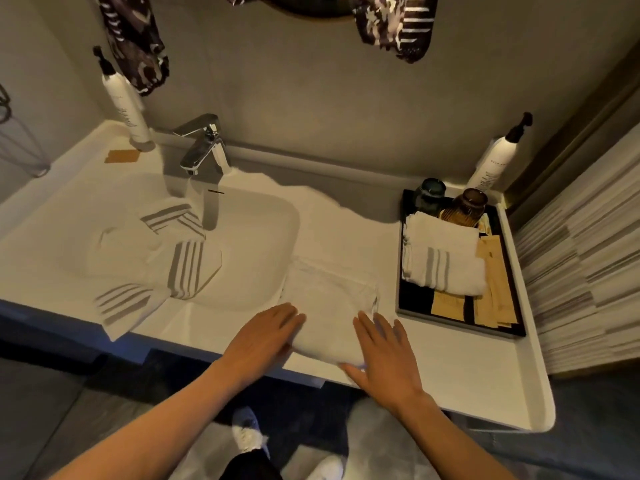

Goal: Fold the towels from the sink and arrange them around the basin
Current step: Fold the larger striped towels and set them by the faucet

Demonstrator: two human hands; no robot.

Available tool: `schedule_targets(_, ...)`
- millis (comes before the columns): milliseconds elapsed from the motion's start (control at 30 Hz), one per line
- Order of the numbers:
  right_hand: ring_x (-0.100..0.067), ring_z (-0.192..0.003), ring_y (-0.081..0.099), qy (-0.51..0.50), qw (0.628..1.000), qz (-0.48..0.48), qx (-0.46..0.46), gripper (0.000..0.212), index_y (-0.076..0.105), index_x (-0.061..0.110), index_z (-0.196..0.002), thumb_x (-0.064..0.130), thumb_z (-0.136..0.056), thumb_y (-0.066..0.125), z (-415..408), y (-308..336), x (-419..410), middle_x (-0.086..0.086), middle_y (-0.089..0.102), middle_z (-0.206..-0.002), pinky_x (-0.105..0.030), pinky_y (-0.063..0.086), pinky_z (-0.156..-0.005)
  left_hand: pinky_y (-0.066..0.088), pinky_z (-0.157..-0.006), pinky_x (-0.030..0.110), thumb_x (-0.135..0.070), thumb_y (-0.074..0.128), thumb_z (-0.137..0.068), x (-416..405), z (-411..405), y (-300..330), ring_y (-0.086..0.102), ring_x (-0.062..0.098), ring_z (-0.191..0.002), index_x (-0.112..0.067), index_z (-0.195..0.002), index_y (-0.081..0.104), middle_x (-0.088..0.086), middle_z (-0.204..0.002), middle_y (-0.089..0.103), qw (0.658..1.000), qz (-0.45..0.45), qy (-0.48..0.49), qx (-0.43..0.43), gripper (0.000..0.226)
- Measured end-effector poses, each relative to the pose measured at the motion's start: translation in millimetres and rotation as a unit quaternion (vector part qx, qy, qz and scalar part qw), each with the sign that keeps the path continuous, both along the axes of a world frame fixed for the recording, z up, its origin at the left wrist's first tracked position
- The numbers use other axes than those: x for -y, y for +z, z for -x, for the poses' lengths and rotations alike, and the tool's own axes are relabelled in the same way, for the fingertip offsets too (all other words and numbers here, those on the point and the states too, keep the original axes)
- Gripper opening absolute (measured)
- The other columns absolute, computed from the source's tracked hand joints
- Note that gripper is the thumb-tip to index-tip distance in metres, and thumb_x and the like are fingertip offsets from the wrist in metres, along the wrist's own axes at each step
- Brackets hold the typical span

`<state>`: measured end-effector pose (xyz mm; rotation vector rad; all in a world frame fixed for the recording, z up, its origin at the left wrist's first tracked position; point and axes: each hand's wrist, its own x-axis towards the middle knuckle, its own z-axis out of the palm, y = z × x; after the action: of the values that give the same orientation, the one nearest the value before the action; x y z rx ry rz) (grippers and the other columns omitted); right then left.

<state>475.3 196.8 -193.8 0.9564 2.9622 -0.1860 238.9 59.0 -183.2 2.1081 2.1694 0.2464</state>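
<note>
1. The left hand (265, 336) lies flat on the near left edge of a white towel (329, 306), its fingers (289, 317) extended and together, gripping nothing.
2. The right hand (384, 358) presses the towel's near right corner, fingers spread flat.
3. The towel rests on the worktop (467, 375), just beyond the fingertips, right of the basin (263, 237).
4. Striped towels (162, 261) lie heaped in the basin, left of the fingers.
5. A folded striped towel (443, 258) sits on the black tray (405, 299), right of the fingers.

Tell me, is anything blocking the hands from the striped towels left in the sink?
Nothing visible. Both hands, left hand and right hand, rest on a white towel on the counter; the striped towels lie uncovered in the basin.
</note>
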Motion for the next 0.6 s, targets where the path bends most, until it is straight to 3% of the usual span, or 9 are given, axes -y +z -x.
schedule_targets(133,-0.029,-0.119,0.058,0.023,0.996,0.024,-0.078,0.060,0.063,0.017,-0.127,0.040,-0.072,0.072,-6,1,-15,-0.004,0.064,-0.129,-0.040,0.030,-0.109,0.041,-0.079,0.027,-0.033,0.058,-0.093,-10,9,11,0.057,0.015,-0.094,-0.025,-0.119,0.058,-0.006,-0.109,0.064,0.997,-0.035,0.002,0.072,0.027)
schedule_targets(200,-0.023,-0.114,0.058,-0.050,0.981,0.138,-0.128,0.050,0.064,0.023,-0.125,0.041,-0.079,0.070,-6,10,-16,-0.001,0.066,-0.122,-0.035,0.044,-0.100,0.041,-0.078,0.029,-0.039,0.048,-0.099,-13,12,22,0.054,0.012,-0.088,-0.029,-0.120,0.055,-0.009,-0.104,0.063,0.990,-0.013,0.008,0.140,0.024)
schedule_targets(300,-0.013,-0.097,0.062,-0.155,0.938,0.266,-0.159,0.038,0.066,0.031,-0.112,0.049,-0.079,0.065,6,26,-26,0.006,0.069,-0.107,-0.029,0.051,-0.079,0.047,-0.080,0.030,-0.044,0.048,-0.099,-28,21,34,0.056,0.008,-0.092,-0.038,-0.124,0.048,-0.009,-0.110,0.063,0.962,0.052,0.056,0.262,0.026)
schedule_targets(367,-0.008,-0.089,0.065,-0.194,0.901,0.330,-0.202,0.042,0.067,0.030,-0.109,0.055,-0.076,0.071,17,34,-32,0.012,0.069,-0.101,-0.026,0.054,-0.071,0.051,-0.079,0.032,-0.045,0.054,-0.095,-42,28,37,0.061,0.011,-0.091,-0.040,-0.121,0.047,-0.005,-0.109,0.066,0.938,0.051,0.100,0.327,0.028)
schedule_targets(500,-0.008,-0.092,0.066,-0.296,0.799,0.453,-0.263,0.043,0.066,0.019,-0.121,0.043,-0.086,0.070,41,40,-49,-0.003,0.070,-0.117,-0.014,0.049,-0.066,0.044,-0.076,0.020,-0.038,0.072,-0.086,-79,39,43,0.059,0.010,-0.097,-0.027,-0.119,0.054,-0.006,-0.109,0.063,0.877,0.024,0.238,0.416,0.039)
schedule_targets(600,-0.021,-0.102,0.061,-0.388,0.751,0.481,-0.232,0.060,0.057,0.004,-0.132,0.043,-0.087,0.068,65,41,-62,-0.012,0.063,-0.127,-0.025,0.047,-0.078,0.042,-0.072,0.025,-0.040,0.079,-0.079,-106,48,36,0.057,0.018,-0.098,-0.020,-0.112,0.059,-0.001,-0.108,0.060,0.841,0.034,0.333,0.425,0.043)
